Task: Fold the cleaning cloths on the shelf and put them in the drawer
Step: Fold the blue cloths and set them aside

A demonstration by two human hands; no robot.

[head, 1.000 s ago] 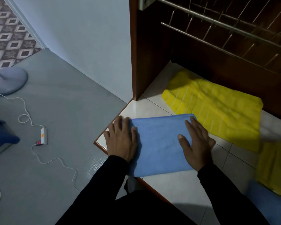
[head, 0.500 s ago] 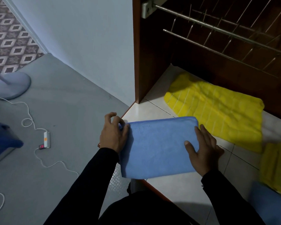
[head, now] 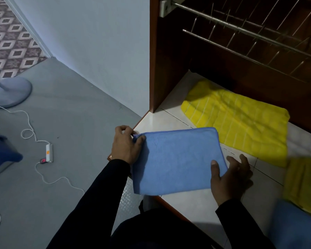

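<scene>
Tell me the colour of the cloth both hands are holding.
Blue cloth, seen in the head view.

Dim room: grey floor (head: 65, 108), pale wall (head: 97, 42), patterned tiles (head: 9, 38) beyond, brown cabinet (head: 169, 60) over a white-tiled shelf (head: 196, 203).

White tiled shelf with cloths

The white tiled shelf (head: 196, 205) with a brown wooden edge carries a spread yellow waffle-textured cloth (head: 241, 126) at centre right, a folded yellow cloth (head: 305, 182) at right, and a blue cloth (head: 294, 225) at lower right.
</scene>
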